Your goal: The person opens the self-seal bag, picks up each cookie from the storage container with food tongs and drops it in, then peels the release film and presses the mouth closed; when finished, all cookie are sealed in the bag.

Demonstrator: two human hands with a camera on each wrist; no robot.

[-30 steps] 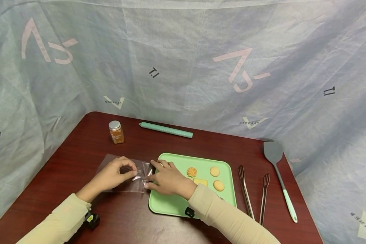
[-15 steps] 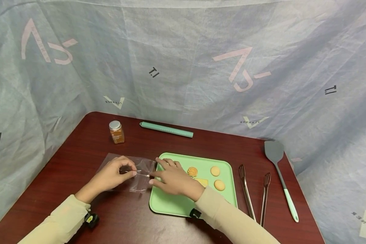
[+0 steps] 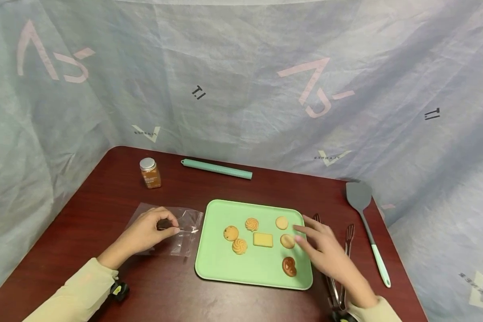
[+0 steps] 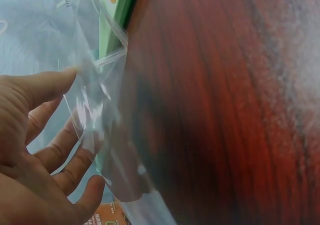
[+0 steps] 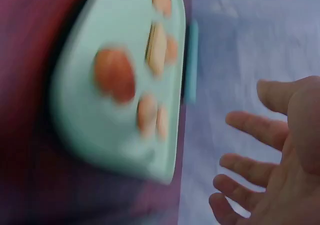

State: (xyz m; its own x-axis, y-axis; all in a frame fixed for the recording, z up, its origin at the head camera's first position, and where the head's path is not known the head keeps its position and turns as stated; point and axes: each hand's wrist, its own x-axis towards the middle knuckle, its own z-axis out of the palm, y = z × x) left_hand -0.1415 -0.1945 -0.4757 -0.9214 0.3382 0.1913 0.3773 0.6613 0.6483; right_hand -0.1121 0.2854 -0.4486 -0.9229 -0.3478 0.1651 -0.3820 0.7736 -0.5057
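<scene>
In the head view my left hand (image 3: 149, 230) pinches the upper layer of a clear plastic bag (image 3: 189, 219) between thumb and fingertips. The bag lies on the table left of a light green tray (image 3: 221, 268). Up close in the left wrist view, the crinkled bag (image 4: 117, 155) stands lifted at my fingers. My right hand (image 3: 326, 252), slightly blurred, holds nothing and hovers over the tray's right edge with fingers spread. Nearest to it are two round cookies (image 3: 281, 222) and a brown pretzel-shaped cookie (image 3: 289, 266). A rectangular biscuit (image 3: 263, 239) and several other cookies lie toward the tray's middle.
Metal tongs (image 3: 349, 235) lie right of the tray, partly under my right arm. Beyond them is a grey spatula (image 3: 360, 197) with a pale green handle. A green rod (image 3: 217, 169) and a silver-lidded spice jar (image 3: 150, 173) stand toward the back, before a hanging cloth.
My right hand has left the bag's edge and moved right across the tray, uncovering the cookies. My left hand keeps its pinch on the bag in nearly the same place.
</scene>
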